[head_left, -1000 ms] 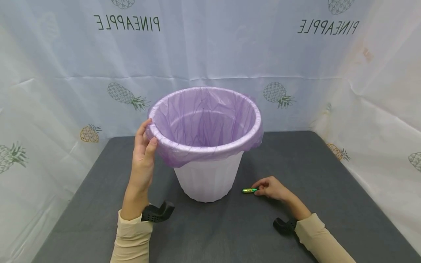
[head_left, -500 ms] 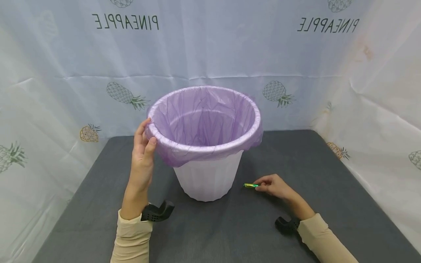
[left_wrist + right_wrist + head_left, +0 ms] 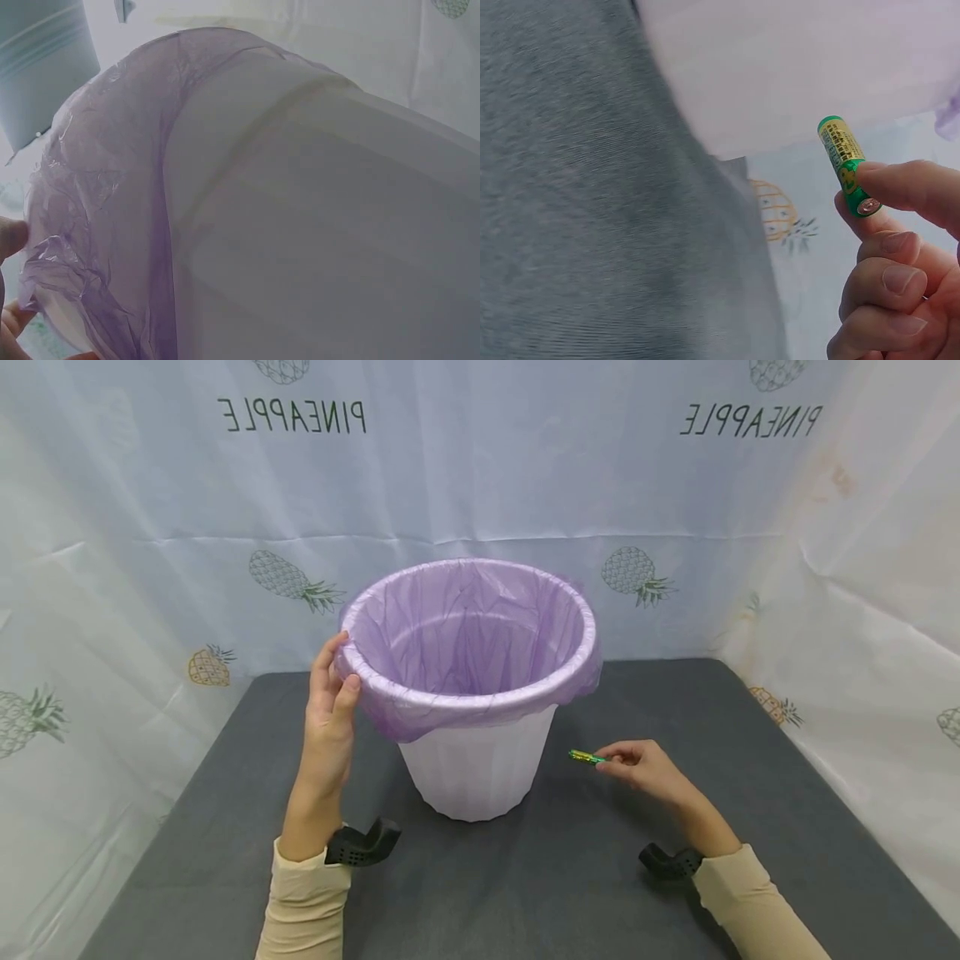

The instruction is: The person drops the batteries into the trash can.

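A white trash bin (image 3: 476, 768) stands upright on the table, lined with a thin purple trash bag (image 3: 465, 714) folded over its rim. My left hand (image 3: 326, 718) grips the bin's rim on the left side, thumb in front and fingers behind, over the bag. In the left wrist view, fingertips touch the wrinkled bag (image 3: 105, 165) at the lower left. To the right of the bin, my right hand (image 3: 645, 767) pinches a green and gold battery (image 3: 585, 757) between thumb and index finger, above the table. The right wrist view shows the battery (image 3: 844, 161) at close range.
Dark grey cloth covers the table (image 3: 480, 893). A white curtain (image 3: 480, 468) printed with pineapples hangs behind and along both sides. Black camera mounts (image 3: 363, 843) sit on both wrists.
My right hand has lifted the battery off the table and moved up and slightly right with it. The left hand keeps its place on the bin's rim.
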Demonstrator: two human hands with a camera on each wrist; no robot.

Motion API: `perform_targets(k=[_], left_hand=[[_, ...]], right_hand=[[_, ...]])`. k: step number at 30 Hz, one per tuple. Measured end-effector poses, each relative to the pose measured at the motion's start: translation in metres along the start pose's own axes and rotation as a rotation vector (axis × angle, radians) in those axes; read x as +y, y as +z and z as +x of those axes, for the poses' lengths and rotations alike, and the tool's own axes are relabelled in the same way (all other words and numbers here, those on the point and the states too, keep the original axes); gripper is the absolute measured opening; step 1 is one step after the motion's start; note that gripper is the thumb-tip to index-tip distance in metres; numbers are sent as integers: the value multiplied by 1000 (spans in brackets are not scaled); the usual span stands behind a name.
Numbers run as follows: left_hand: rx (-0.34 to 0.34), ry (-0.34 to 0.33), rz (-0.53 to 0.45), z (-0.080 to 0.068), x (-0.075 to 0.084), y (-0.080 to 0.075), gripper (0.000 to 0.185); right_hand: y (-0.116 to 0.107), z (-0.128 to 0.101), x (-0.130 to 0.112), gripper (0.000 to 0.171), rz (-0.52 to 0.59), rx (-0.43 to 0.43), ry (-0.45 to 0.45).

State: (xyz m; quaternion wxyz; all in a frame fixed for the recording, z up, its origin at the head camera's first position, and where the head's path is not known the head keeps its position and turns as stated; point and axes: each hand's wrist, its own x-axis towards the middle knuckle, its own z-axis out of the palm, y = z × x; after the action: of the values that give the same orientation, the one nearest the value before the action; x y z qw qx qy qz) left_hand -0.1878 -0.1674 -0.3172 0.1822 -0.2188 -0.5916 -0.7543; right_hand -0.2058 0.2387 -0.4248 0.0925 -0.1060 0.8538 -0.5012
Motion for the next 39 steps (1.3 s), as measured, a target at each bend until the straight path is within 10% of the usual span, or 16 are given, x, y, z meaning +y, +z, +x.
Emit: perform_targets(k=[39], left_hand=[[31,-26,13,-1,-1,-1,47]], right_hand=[[-29,-19,-67,14,35,103,-216]])
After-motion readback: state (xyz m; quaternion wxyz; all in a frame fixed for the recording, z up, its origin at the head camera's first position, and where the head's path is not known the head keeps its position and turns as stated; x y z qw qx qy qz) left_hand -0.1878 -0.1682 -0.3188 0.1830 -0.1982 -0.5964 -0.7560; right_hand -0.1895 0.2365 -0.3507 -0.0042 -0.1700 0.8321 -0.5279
